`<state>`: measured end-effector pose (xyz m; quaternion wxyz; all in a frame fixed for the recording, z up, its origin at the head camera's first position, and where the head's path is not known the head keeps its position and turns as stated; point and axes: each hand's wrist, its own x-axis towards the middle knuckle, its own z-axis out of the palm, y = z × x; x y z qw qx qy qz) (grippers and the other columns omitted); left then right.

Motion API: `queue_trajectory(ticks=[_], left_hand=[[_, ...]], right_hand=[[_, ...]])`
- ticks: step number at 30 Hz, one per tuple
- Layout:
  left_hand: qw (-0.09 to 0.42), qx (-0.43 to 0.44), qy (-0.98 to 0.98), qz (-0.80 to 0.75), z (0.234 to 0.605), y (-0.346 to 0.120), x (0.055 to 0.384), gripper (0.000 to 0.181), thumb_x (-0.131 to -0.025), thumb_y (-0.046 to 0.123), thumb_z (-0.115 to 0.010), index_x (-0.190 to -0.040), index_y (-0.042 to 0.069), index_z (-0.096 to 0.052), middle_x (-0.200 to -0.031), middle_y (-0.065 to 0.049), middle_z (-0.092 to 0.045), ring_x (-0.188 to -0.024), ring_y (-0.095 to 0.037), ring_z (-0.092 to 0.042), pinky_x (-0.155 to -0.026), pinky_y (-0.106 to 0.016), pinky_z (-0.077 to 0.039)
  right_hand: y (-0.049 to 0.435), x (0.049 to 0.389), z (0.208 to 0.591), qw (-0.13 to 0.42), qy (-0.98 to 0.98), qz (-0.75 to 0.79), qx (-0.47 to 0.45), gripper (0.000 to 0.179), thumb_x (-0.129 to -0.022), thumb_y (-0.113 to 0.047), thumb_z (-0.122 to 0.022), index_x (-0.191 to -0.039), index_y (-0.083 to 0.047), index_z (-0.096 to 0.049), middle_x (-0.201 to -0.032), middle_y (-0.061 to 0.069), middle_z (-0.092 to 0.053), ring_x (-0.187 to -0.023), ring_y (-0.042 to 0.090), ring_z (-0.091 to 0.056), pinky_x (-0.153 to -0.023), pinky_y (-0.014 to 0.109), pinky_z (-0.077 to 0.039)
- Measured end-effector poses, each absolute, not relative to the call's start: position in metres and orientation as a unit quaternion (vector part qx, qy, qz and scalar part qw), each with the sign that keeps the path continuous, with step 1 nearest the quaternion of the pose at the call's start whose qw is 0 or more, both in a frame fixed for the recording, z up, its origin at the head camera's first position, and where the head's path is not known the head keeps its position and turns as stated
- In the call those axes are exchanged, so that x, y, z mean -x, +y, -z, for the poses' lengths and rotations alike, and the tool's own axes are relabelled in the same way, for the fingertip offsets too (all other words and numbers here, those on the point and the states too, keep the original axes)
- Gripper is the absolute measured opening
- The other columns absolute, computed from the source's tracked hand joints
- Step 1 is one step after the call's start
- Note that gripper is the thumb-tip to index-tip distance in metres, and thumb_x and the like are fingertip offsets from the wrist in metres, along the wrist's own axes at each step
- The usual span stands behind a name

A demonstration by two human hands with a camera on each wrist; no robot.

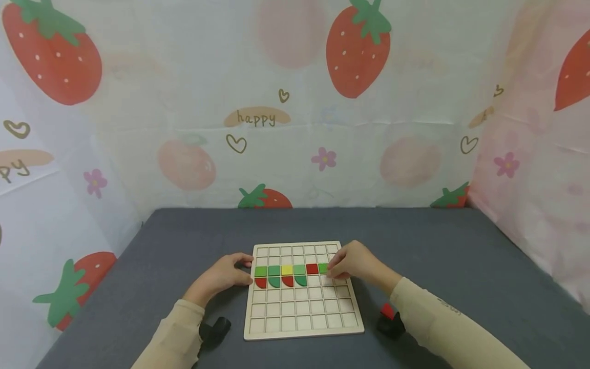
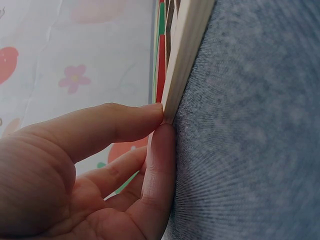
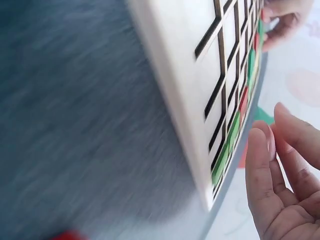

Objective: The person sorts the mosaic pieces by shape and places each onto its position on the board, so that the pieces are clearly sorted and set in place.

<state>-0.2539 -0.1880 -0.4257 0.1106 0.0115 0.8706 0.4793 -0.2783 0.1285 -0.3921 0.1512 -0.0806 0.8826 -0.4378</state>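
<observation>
A pale wooden grid board (image 1: 295,308) lies on the dark cloth. One row carries square tiles in green, yellow (image 1: 287,270) and red (image 1: 312,269); below it, at the left, sit red and green quarter-round tiles (image 1: 301,280). My left hand (image 1: 220,274) rests thumb and fingertips against the board's left edge. Over the right end of the tile row is my right hand (image 1: 352,261), its fingers partly covering the tiles there. Green tiles (image 3: 227,147) lie near the board's right edge in the right wrist view. Nothing shows between the right thumb and fingers (image 3: 259,165), which stand slightly apart.
Black wrist-worn devices (image 1: 214,332) hang under both forearms. A small red piece (image 1: 387,310) shows beside the right one. The dark table cloth (image 1: 203,230) reaches back to a printed strawberry curtain (image 1: 295,169), which also closes the left and right sides.
</observation>
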Motion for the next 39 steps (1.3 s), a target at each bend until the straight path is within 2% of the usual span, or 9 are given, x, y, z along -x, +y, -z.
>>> queue_trajectory(ticks=[10,16,27,39], left_hand=[[0.108,-0.012,0.872,-0.478,0.426,-0.188,0.254,0.059,-0.077,0.001,-0.070,-0.134,-0.003,-0.056,-0.120,-0.016,-0.057,-0.095,-0.020,-0.056,-0.079,-0.031,-0.049],[0.109,-0.012,0.872,-0.477,0.425,-0.188,0.254,0.059,-0.078,0.001,-0.070,-0.135,-0.004,-0.055,-0.122,-0.016,-0.056,-0.097,-0.020,-0.056,-0.080,-0.032,-0.049],[0.107,-0.013,0.872,-0.477,0.426,-0.188,0.255,0.060,-0.078,0.002,-0.071,-0.135,-0.004,-0.055,-0.121,-0.015,-0.057,-0.097,-0.021,-0.055,-0.079,-0.031,-0.048],[0.108,-0.014,0.871,-0.478,0.426,-0.189,0.255,0.060,-0.078,0.002,-0.071,-0.136,-0.004,-0.055,-0.121,-0.016,-0.057,-0.096,-0.020,-0.056,-0.079,-0.032,-0.049]], right_hand=[[0.170,0.268,0.388,0.154,0.881,0.442,0.068,0.021,-0.078,-0.012,-0.083,-0.096,-0.001,-0.078,-0.100,0.009,-0.074,-0.076,0.018,-0.072,-0.074,0.035,-0.059],[0.188,0.262,0.387,0.153,0.887,0.433,0.056,0.023,-0.079,-0.017,-0.083,-0.097,-0.003,-0.078,-0.099,0.006,-0.075,-0.079,0.018,-0.071,-0.077,0.037,-0.058],[0.213,0.253,0.395,0.166,0.893,0.414,0.060,0.025,-0.076,-0.014,-0.085,-0.097,-0.003,-0.078,-0.092,0.004,-0.076,-0.078,0.015,-0.069,-0.077,0.036,-0.057],[0.235,0.245,0.394,0.192,0.878,0.432,0.073,0.033,-0.077,-0.016,-0.084,-0.104,0.001,-0.075,-0.096,0.006,-0.077,-0.083,0.016,-0.071,-0.079,0.037,-0.057]])
